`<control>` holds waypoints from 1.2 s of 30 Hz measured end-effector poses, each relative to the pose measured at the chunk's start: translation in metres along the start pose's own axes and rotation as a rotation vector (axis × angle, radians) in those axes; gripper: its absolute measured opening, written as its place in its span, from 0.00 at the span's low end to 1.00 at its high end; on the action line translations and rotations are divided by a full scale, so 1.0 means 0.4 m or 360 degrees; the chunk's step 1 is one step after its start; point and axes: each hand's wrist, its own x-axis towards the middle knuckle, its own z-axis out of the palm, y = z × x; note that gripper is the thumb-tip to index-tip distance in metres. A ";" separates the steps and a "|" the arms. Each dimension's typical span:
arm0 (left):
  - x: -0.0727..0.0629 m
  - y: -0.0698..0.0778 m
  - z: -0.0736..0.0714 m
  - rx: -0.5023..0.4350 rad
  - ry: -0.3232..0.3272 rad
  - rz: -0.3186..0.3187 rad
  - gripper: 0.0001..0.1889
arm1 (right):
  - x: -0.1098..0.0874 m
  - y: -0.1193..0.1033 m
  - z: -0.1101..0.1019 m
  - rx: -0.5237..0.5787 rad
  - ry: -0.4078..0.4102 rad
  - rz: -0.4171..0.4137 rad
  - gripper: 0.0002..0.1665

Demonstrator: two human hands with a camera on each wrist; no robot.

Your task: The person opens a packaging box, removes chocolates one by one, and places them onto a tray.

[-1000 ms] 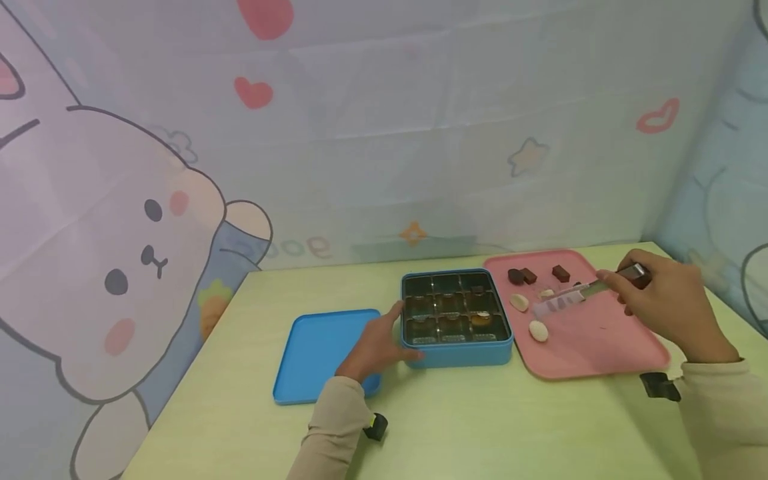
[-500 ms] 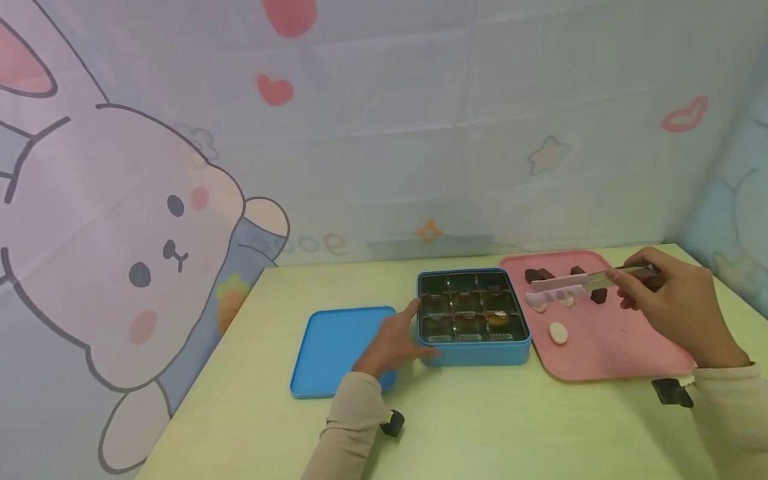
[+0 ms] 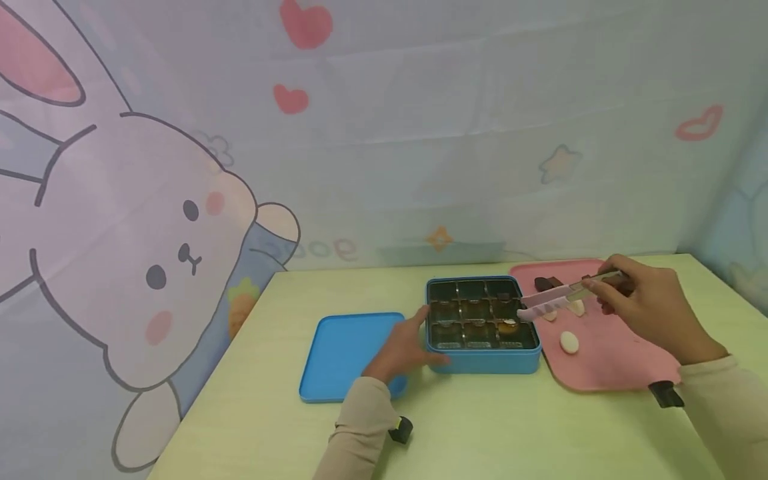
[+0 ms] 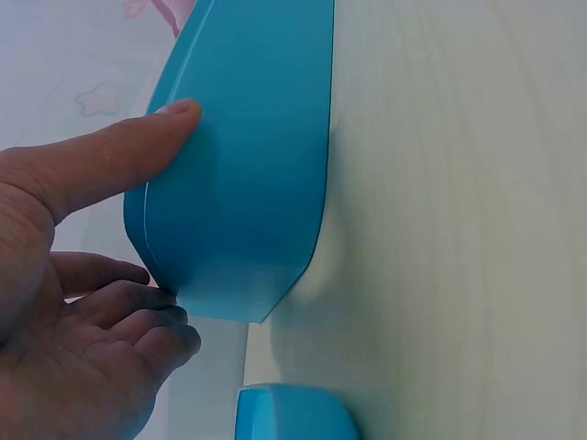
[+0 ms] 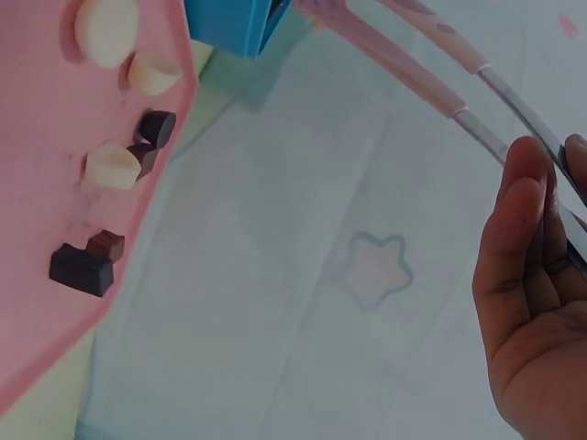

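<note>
My right hand [image 3: 645, 310] grips a pair of tongs [image 3: 585, 287] with metal handles and pale pink tips. The tongs' tips reach over the right edge of a blue box [image 3: 492, 362] divided into small compartments. Whether a piece sits between the tips I cannot tell; they run out of the right wrist view. My left hand [image 3: 405, 350] rests around the box's near left corner, its thumb [image 4: 138, 156] straight against the front wall. A pink tray [image 3: 618, 363] beside the box bears a white oval piece [image 3: 569, 343] and several other white and dark brown chocolate-like pieces [image 5: 83, 269].
A flat blue lid [image 3: 342, 357] lies left of the box, partly behind the left hand and forearm. One compartment in the box's near right corner holds an amber-looking piece [image 3: 507, 327]. A printed cloth backdrop [image 3: 408, 167] rises behind the table [image 3: 480, 427].
The right hand has moved the tongs left, from above the tray's pieces to the box's right edge. The left hand stays at the box. The head view has shifted a little left.
</note>
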 end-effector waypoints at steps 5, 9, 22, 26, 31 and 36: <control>-0.007 -0.005 -0.004 -0.0005 -0.0004 -0.0013 0.57 | 0.060 0.011 0.023 0.0026 -0.0265 0.0003 0.06; -0.010 -0.006 -0.005 0.0009 -0.0009 0.0002 0.57 | 0.108 0.010 0.039 0.0012 -0.0470 0.0020 0.07; -0.009 0.001 0.005 0.0004 -0.0021 0.0013 0.57 | 0.191 0.013 0.102 0.0030 -0.1032 0.0024 0.07; -0.011 0.005 0.007 0.0003 -0.0024 0.0011 0.58 | 0.182 0.020 0.106 -0.0030 -0.0986 0.0025 0.09; -0.010 0.010 0.001 0.0003 -0.0007 0.0007 0.58 | 0.173 0.020 0.105 -0.0074 -0.0868 -0.0086 0.11; -0.008 0.006 -0.002 -0.0011 -0.0007 -0.0002 0.57 | 0.172 0.012 0.105 -0.0100 -0.0759 -0.0172 0.10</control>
